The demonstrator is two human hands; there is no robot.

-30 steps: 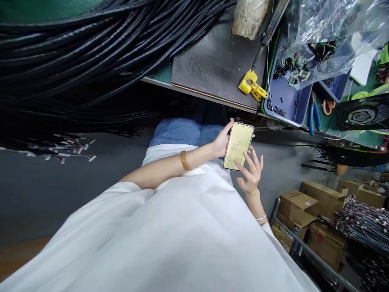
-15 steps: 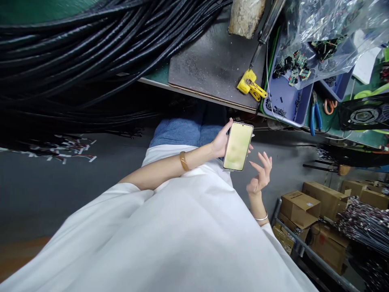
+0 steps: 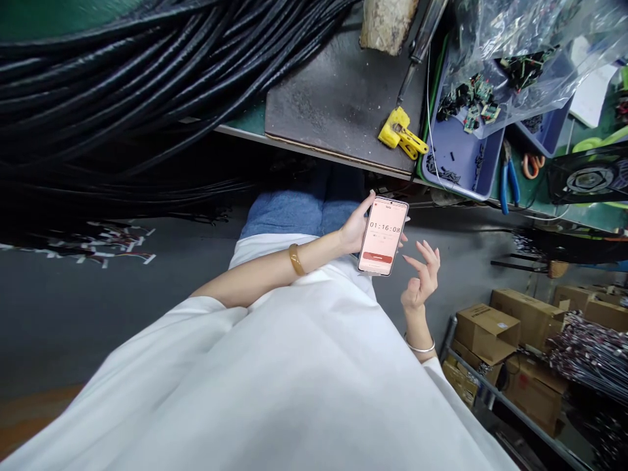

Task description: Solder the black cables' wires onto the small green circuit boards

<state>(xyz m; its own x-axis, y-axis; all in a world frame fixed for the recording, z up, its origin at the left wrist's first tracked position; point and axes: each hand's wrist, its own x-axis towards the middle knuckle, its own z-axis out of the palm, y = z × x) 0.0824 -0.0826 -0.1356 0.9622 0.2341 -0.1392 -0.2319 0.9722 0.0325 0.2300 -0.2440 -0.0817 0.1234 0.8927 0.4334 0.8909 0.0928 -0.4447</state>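
Phone (image 3: 383, 239) screen changed: now pink, timer digits 01:16:08, red bar near bottom; plain yellow half a second ago, keypad before that with right fingers over it. Right hand (image 3: 422, 275) since drawn clear, apart from phone's right edge; open and holding nothing, fingers parted, half-bent. Left hand (image 3: 356, 230) grips phone as before, thumb along left edge, fingertips showing past right edge, forearm angled up from lower left. Beyond left hand: yellow clip (image 3: 402, 134) on dark board (image 3: 338, 111).
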